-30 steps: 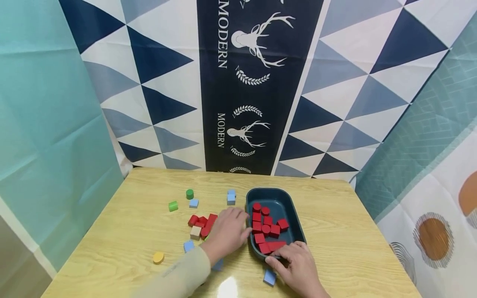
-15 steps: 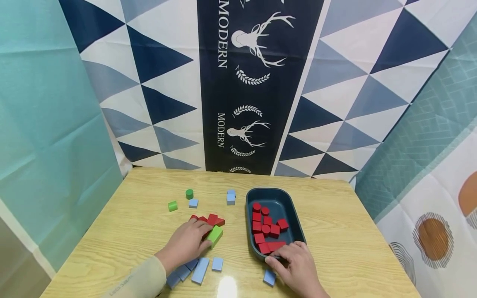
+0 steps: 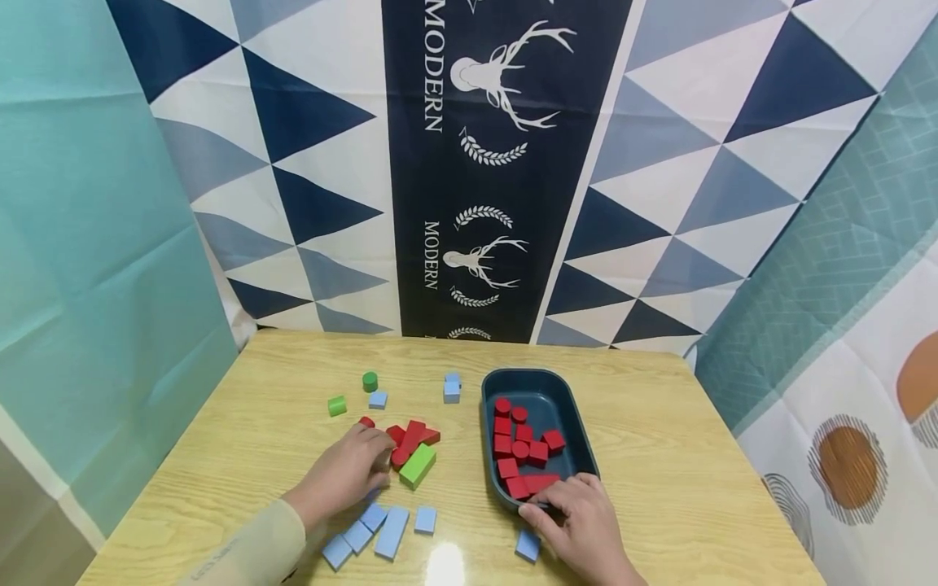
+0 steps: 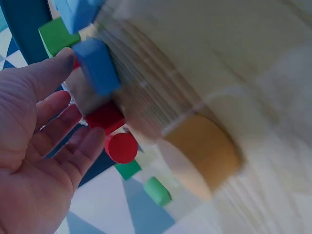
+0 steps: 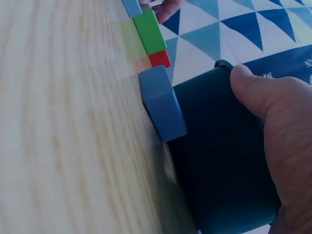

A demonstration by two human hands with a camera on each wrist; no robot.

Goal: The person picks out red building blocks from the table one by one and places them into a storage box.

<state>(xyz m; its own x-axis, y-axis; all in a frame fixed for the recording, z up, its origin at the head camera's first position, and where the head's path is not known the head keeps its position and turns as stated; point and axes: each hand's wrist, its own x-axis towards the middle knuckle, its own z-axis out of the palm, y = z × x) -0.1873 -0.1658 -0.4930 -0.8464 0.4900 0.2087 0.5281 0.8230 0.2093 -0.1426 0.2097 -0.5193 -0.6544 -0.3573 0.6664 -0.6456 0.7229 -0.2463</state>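
i judge the work to be partway along: a batch of reds [image 3: 520,450] sits inside the tray [image 3: 542,407], mostly toward its left wall and near end, while a few other reds [image 3: 412,440] remain outside it on the table [image 3: 659,456], to the tray's left. from here i see the right hand [image 3: 582,521] clamped on the tray's near rim, thumb at the lip. the left hand [image 3: 344,472] is well left of the tray, by those outer reds, its fingers apart with nothing visible between them; whether they touch a block i cannot tell. also left of the tray are a green bar [image 3: 418,467], several blues [image 3: 392,533] and two small green pieces [image 3: 337,405]; another blue [image 3: 527,545] lies just by its near end. the blocks look like painted wood, cubes, cylinders and slabs; a pale block [image 4: 87,92] seems unpainted, and a rounded yellow piece [image 4: 207,152] is blurred. the tray is dark, smooth and round-cornered, perhaps plastic, against the table's streaky grain.
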